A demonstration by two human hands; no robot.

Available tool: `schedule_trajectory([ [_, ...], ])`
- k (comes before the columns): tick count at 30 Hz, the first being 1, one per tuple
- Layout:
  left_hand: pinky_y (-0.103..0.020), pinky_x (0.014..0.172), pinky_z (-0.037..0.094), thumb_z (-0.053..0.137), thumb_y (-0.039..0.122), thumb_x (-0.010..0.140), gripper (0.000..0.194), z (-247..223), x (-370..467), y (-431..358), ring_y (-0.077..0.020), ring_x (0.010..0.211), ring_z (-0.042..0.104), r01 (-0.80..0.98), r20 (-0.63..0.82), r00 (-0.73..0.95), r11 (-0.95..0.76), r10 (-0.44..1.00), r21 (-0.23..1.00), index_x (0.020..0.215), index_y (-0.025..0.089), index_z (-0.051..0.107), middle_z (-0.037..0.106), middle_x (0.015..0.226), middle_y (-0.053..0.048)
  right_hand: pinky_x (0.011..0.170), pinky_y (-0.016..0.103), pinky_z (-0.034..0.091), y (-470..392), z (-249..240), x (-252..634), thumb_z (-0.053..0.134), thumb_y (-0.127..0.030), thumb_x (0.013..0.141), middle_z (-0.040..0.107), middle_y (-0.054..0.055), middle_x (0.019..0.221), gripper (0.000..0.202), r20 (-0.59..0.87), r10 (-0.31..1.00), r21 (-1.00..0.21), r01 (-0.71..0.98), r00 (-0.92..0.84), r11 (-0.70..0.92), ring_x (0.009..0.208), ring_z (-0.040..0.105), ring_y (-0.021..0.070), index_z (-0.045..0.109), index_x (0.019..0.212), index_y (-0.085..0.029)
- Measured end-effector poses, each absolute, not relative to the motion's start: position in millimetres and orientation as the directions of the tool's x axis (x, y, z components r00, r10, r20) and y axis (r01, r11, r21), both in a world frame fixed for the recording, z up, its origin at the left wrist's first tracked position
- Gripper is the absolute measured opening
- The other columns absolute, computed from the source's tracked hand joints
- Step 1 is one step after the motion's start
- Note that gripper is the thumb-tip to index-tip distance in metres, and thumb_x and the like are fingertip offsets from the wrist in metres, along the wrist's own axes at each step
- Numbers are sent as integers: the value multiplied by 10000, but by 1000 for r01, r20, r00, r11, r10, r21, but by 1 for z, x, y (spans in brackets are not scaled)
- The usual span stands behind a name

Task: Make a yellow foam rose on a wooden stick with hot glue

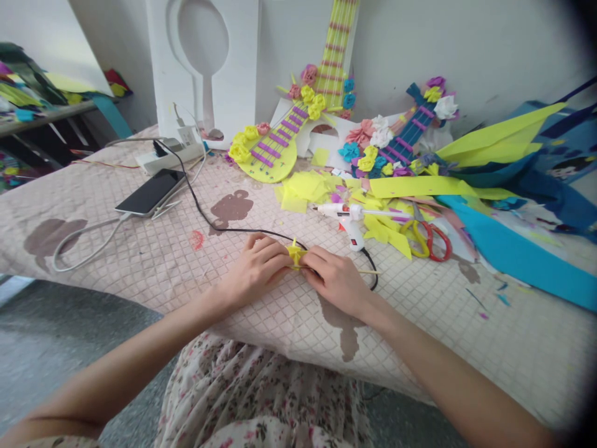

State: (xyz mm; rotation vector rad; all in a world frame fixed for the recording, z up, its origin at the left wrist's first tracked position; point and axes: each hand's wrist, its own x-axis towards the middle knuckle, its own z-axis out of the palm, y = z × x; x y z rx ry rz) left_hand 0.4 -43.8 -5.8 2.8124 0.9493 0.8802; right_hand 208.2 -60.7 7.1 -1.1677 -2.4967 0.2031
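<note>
My left hand and my right hand meet over the table's near part, with fingers closed on a small yellow crepe paper piece between them. Its pointed bits stick up between my fingertips; the rest is hidden by the fingers. A thin pale stick juts out to the right from under my right hand; whether it is wrapped in the paper I cannot tell. Just beyond my right hand lies a white hot glue gun, its black cord looping close by.
Red and yellow scissors lie right of the glue gun among paper scraps. Behind stand a flower-trimmed yellow instrument model and a blue one. At left are a phone and a power strip. Blue paper spreads at right.
</note>
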Motion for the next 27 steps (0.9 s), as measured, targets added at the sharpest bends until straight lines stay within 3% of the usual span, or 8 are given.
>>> schedule_trajectory([
  [27,-360,920,329,481,253,927,132,-5,4,-44,-156,881,525,542,506,647,-811,570,221,908,209,603,630,892,-15,594,242,376,-61,6,209,427,-216,912,576,26,880,117,256,761,-266,713,-596,648,764,544,134,542,893,-198],
])
